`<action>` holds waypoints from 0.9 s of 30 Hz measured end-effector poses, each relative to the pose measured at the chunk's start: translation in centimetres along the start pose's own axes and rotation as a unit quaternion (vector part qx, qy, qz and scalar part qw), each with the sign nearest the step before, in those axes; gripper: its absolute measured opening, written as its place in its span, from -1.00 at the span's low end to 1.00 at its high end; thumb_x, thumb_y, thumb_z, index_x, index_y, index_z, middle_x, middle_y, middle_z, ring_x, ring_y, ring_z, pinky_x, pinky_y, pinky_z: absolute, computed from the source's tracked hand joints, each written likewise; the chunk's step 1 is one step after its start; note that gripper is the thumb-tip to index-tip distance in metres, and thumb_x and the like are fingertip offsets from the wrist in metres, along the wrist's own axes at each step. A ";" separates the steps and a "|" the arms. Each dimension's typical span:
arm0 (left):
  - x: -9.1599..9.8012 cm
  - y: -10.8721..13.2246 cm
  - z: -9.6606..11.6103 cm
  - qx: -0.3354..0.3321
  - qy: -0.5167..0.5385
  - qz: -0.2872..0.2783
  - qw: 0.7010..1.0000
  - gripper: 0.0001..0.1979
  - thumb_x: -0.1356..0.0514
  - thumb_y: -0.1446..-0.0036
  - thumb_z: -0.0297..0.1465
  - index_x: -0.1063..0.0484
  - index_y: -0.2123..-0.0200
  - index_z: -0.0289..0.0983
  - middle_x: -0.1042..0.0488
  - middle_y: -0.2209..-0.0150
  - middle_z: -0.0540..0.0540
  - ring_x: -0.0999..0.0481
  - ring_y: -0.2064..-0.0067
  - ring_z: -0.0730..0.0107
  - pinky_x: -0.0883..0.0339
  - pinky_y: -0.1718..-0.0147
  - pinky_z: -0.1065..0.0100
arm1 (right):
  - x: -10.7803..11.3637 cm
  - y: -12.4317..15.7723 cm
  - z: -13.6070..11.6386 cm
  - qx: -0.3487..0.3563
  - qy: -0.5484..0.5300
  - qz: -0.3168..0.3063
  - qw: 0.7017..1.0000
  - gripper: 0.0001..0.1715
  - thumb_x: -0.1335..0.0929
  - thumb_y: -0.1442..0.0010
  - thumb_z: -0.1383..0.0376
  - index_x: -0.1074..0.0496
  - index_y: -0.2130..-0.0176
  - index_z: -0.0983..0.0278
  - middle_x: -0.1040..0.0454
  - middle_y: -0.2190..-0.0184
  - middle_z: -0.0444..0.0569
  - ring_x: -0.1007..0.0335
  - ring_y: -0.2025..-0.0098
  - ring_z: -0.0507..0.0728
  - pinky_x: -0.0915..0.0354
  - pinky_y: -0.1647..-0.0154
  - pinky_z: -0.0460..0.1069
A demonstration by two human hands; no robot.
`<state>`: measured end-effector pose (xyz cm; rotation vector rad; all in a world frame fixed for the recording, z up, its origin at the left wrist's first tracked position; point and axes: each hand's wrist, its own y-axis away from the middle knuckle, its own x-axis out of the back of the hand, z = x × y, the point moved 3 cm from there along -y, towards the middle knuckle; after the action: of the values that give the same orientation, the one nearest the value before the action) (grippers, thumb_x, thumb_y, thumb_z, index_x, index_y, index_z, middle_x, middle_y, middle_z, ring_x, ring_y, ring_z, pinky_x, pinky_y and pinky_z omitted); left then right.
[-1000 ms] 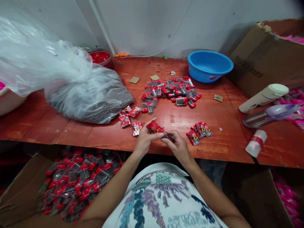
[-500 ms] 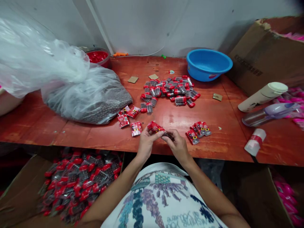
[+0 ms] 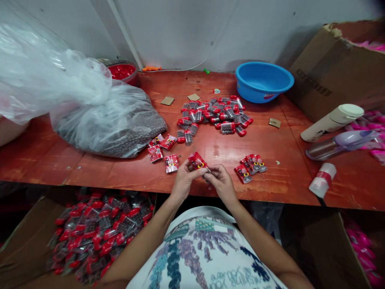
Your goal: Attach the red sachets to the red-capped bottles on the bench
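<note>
Over the table's front edge, my left hand (image 3: 184,179) pinches a red printed packet (image 3: 197,161) between thumb and fingers. My right hand (image 3: 221,180) has its fingers closed at the packet's lower right end, where something dark partly shows. Several similar packets (image 3: 171,163) lie to the left of my hands, and a small overlapping group of packets (image 3: 252,165) lies to the right. Behind my hands is a heap of small clear containers with red caps (image 3: 215,113) and dark contents.
On the left sits a large clear bag (image 3: 120,124) of dark pieces. A blue basin (image 3: 263,82) stands at the back right. A white bottle (image 3: 331,122), a purple-lidded bottle (image 3: 337,145) and a roll (image 3: 323,179) are at the right. An open box (image 3: 27,237) of containers is below left.
My right hand has shifted slightly left, closer against the packet. The packet now shows more of its printed face, and less of the dark part is visible.
</note>
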<state>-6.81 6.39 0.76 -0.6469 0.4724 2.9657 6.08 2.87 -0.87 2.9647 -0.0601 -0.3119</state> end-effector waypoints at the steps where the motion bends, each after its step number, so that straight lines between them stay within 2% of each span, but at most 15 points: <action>1: 0.0 -0.1 0.1 -0.001 0.004 -0.004 1.000 -0.60 -0.42 0.24 -0.48 -0.45 0.24 -0.31 -0.55 0.36 -0.04 -0.52 0.35 0.44 -0.36 0.29 0.42 | 0.0 -0.1 0.1 -0.013 -0.029 -0.003 0.999 -0.68 -0.40 -0.09 0.14 -0.30 0.19 0.20 -0.46 0.46 -0.19 -0.34 0.51 0.00 -0.25 0.60 -0.15; 3: 0.0 -0.2 0.4 -0.013 0.020 0.007 1.000 -0.54 -0.42 0.23 -0.47 -0.44 0.17 -0.30 -0.56 0.30 -0.07 -0.53 0.31 0.41 -0.38 0.25 0.39 | 0.0 -0.4 0.1 -0.018 -0.059 -0.019 0.998 -0.64 -0.43 -0.05 0.16 -0.31 0.16 0.19 -0.48 0.40 -0.17 -0.36 0.46 0.01 -0.30 0.55 -0.14; 6: 0.0 -0.2 0.8 -0.049 0.019 0.043 0.998 -0.48 -0.41 0.22 -0.46 -0.41 0.11 -0.30 -0.57 0.29 -0.08 -0.54 0.29 0.40 -0.38 0.19 0.37 | 0.0 -0.4 -0.1 -0.009 -0.067 -0.043 0.997 -0.55 -0.46 0.00 0.22 -0.33 0.10 0.18 -0.49 0.23 -0.11 -0.41 0.28 0.06 -0.38 0.40 -0.10; 12: -0.3 0.5 1.0 -0.105 -0.036 0.086 0.990 -0.35 -0.41 0.22 -0.48 -0.33 -0.01 -0.28 -0.54 0.37 -0.01 -0.55 0.32 0.40 -0.40 0.20 0.35 | -0.2 0.4 0.1 0.052 -0.005 0.016 0.999 -0.59 -0.41 -0.09 0.24 -0.37 0.04 0.18 -0.50 0.14 -0.05 -0.43 0.18 0.09 -0.38 0.16 -0.02; 15: -0.3 0.5 1.1 -0.090 -0.052 0.058 0.993 -0.27 -0.41 0.21 -0.48 -0.27 -0.09 -0.26 -0.56 0.33 -0.03 -0.56 0.29 0.35 -0.41 0.18 0.32 | -0.1 0.4 0.2 0.041 -0.013 0.011 0.999 -0.57 -0.43 -0.06 0.25 -0.36 0.05 0.17 -0.51 0.18 -0.07 -0.44 0.22 0.08 -0.38 0.21 -0.03; 19: -0.5 0.4 1.3 -0.061 -0.056 -0.036 0.996 -0.25 -0.38 0.13 -0.45 -0.21 -0.17 -0.23 -0.55 0.13 -0.15 -0.55 0.14 0.27 -0.38 0.10 0.27 | 0.3 0.2 -0.6 0.001 -0.081 -0.027 0.996 -0.40 -0.46 0.00 0.26 -0.29 -0.03 0.14 -0.51 0.31 -0.13 -0.41 0.35 0.05 -0.38 0.38 -0.06; 22: -0.7 0.5 1.2 -0.037 -0.054 -0.097 0.993 -0.22 -0.36 0.09 -0.42 -0.17 -0.21 -0.22 -0.51 0.03 -0.19 -0.52 0.05 0.20 -0.35 0.04 0.24 | 0.8 0.2 -1.4 -0.005 -0.081 -0.051 0.995 -0.36 -0.46 0.01 0.27 -0.29 -0.07 0.13 -0.50 0.36 -0.15 -0.37 0.44 0.02 -0.36 0.42 -0.07; 24: -0.6 0.5 1.1 -0.035 -0.051 -0.087 0.994 -0.22 -0.36 0.09 -0.41 -0.17 -0.22 -0.23 -0.52 0.05 -0.18 -0.52 0.05 0.20 -0.34 0.03 0.24 | 1.0 0.3 -1.5 -0.003 -0.063 -0.070 0.996 -0.38 -0.44 -0.02 0.28 -0.30 -0.08 0.13 -0.49 0.34 -0.15 -0.38 0.41 0.02 -0.36 0.39 -0.07; 27: -0.5 0.4 0.7 -0.029 -0.040 -0.024 0.998 -0.23 -0.39 0.15 -0.43 -0.24 -0.17 -0.26 -0.55 0.14 -0.14 -0.54 0.15 0.28 -0.35 0.07 0.27 | 1.3 0.5 -0.9 0.007 -0.024 -0.076 0.997 -0.40 -0.43 -0.04 0.28 -0.32 -0.09 0.13 -0.49 0.20 -0.10 -0.41 0.25 0.06 -0.38 0.32 -0.07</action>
<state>-6.71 6.25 1.63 -0.5349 0.3606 2.9554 7.53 2.44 -0.19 2.9815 0.1587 -0.4028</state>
